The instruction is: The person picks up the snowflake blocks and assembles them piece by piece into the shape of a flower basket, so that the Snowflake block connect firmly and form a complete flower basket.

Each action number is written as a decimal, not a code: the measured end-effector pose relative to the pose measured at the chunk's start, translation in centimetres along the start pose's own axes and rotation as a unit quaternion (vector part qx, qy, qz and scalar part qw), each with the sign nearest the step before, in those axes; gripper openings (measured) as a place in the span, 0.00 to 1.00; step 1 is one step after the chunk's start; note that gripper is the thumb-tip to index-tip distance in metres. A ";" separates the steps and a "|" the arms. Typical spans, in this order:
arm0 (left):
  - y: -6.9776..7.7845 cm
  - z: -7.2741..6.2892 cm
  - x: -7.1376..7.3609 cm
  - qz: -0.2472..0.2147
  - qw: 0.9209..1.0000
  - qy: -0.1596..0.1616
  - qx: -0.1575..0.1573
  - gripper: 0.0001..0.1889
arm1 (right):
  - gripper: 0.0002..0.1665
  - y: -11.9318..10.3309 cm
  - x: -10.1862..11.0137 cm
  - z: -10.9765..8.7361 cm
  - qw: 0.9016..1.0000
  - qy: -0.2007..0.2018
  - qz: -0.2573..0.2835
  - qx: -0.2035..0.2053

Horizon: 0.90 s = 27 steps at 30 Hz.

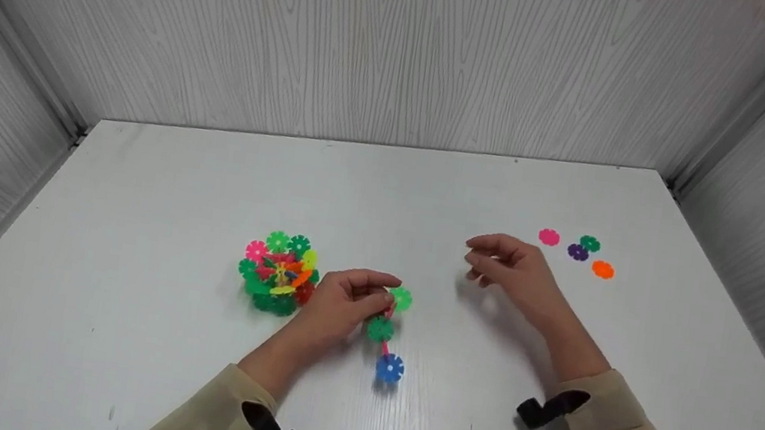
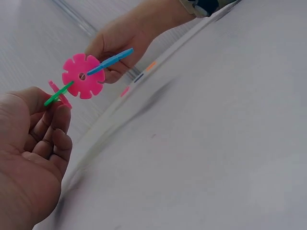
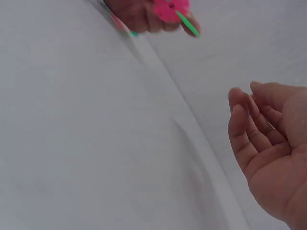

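Observation:
My left hand [image 1: 339,305] pinches a short chain of notched, flower-shaped plastic discs between thumb and fingers, above the table. In the head view the chain shows a light green disc [image 1: 402,298], a darker green disc [image 1: 380,329] and a blue disc [image 1: 390,369] at its lower end. Seen by the left wrist camera, a pink disc [image 2: 76,86] is slotted to the blue disc [image 2: 111,61] set edge-on. The right hand [image 1: 518,273] hovers to the right of the chain, fingers loosely bent, with nothing between them.
Left of my left hand sits a round cluster of joined discs [image 1: 261,288] in many colours. Loose discs lie at the right: pink [image 1: 549,237], purple [image 1: 578,252], green [image 1: 590,243] and orange [image 1: 603,269]. Pale wood-grain panels [image 1: 393,42] enclose the white table [image 1: 146,225].

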<state>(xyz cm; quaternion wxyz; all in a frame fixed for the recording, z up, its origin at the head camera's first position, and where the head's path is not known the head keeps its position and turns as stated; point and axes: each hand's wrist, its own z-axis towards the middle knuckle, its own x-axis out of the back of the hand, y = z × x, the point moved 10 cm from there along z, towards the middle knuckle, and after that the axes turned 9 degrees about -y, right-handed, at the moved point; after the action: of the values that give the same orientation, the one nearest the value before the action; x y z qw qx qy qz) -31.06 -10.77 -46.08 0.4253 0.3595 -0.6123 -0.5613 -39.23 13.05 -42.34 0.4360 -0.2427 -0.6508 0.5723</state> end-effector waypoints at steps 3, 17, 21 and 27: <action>0.0 0.0 0.2 0.002 1.000 0.006 0.001 0.12 | 0.24 0.9 4.8 0.0 0.998 0.063 -0.018 -0.014; -0.2 0.0 0.2 -0.014 1.000 0.005 0.014 0.11 | 0.29 5.6 13.7 -0.9 0.971 0.134 -0.118 -0.162; -0.2 0.0 0.2 -0.013 1.000 0.005 0.012 0.11 | 0.27 6.4 13.6 -0.5 0.970 0.128 -0.123 -0.166; -0.2 0.0 0.2 -0.021 1.000 0.003 0.012 0.12 | 0.26 6.4 13.4 0.1 0.967 0.123 -0.152 -0.162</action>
<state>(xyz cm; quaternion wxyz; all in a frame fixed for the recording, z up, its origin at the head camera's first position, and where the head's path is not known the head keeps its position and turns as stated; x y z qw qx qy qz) -31.16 -10.97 -46.30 0.4110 0.3790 -0.6100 -0.5616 -47.26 25.38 -44.52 0.5495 -0.2770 -0.7052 0.3521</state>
